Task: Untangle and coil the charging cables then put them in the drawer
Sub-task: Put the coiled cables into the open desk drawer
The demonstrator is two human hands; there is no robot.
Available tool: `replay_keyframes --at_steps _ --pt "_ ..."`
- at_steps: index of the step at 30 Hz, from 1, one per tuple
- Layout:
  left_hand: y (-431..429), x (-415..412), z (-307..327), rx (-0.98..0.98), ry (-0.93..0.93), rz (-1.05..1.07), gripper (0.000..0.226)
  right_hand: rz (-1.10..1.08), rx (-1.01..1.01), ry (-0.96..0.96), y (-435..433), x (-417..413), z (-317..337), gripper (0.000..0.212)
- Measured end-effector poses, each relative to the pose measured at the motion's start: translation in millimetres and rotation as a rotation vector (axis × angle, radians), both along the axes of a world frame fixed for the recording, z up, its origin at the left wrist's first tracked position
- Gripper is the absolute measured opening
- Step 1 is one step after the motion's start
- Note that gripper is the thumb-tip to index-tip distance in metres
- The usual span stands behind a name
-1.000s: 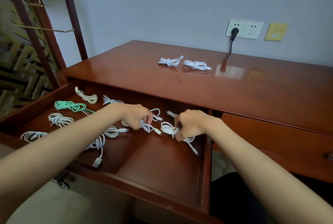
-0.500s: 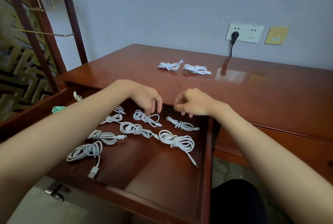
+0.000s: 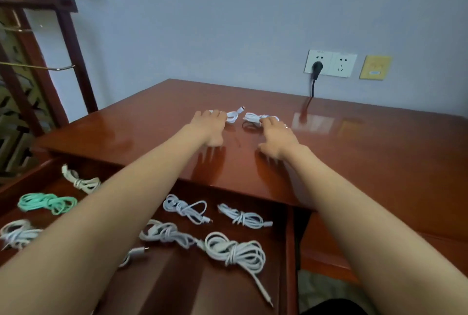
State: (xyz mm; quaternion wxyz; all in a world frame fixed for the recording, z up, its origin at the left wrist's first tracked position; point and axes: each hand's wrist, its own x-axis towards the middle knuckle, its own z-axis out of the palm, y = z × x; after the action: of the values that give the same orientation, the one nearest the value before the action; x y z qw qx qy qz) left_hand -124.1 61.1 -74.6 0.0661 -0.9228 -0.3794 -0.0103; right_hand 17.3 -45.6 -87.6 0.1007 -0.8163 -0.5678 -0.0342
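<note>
Two coiled white cables lie on the wooden desk top (image 3: 367, 162). My left hand (image 3: 210, 128) reaches out with its fingers resting on the left coil (image 3: 234, 115). My right hand (image 3: 277, 134) lies with its fingertips on the right coil (image 3: 252, 117). Neither coil is lifted. Below my arms the drawer (image 3: 288, 251) stands pulled out. It holds several coiled white cables (image 3: 234, 251), a mint green coil (image 3: 48, 203) and a cream coil (image 3: 81, 182); my left arm hides part of them.
A wall socket with a black plug (image 3: 316, 67) and a yellow plate (image 3: 374, 67) sit behind the desk. The plug's black cord drops to the desk's back edge. A dark wooden rack (image 3: 71, 36) stands at the left. A closed drawer front (image 3: 329, 251) is to the right.
Both hands let go of coils in the drawer, rose out of it and reached forward across the desk top onto the two coils there.
</note>
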Motion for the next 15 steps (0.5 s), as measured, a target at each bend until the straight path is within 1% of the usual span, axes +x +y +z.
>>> replay_keyframes --at_steps 2,3,6,7,11,13,15 --pt "6 9 -19 0.085 0.002 0.016 0.056 -0.019 0.031 -0.018 12 6 -6 0.063" --pt "8 13 -28 0.099 -0.039 0.022 0.053 -0.036 0.053 -0.022 18 8 -11 0.062" --pt "17 21 -43 0.039 -0.216 0.055 0.051 -0.081 0.082 -0.017 35 11 -24 0.058" --pt "20 22 -44 0.04 -0.229 0.043 0.053 -0.087 0.077 0.006 40 11 -27 0.059" --pt "29 25 -44 0.024 -0.184 0.003 0.06 -0.094 0.024 0.098 54 16 -27 0.066" --pt "32 28 -43 -0.011 -0.176 0.008 0.061 -0.114 0.041 0.029 55 17 -26 0.066" --pt "34 32 -41 -0.034 -0.179 0.006 0.062 -0.142 0.094 -0.105 54 14 -26 0.057"
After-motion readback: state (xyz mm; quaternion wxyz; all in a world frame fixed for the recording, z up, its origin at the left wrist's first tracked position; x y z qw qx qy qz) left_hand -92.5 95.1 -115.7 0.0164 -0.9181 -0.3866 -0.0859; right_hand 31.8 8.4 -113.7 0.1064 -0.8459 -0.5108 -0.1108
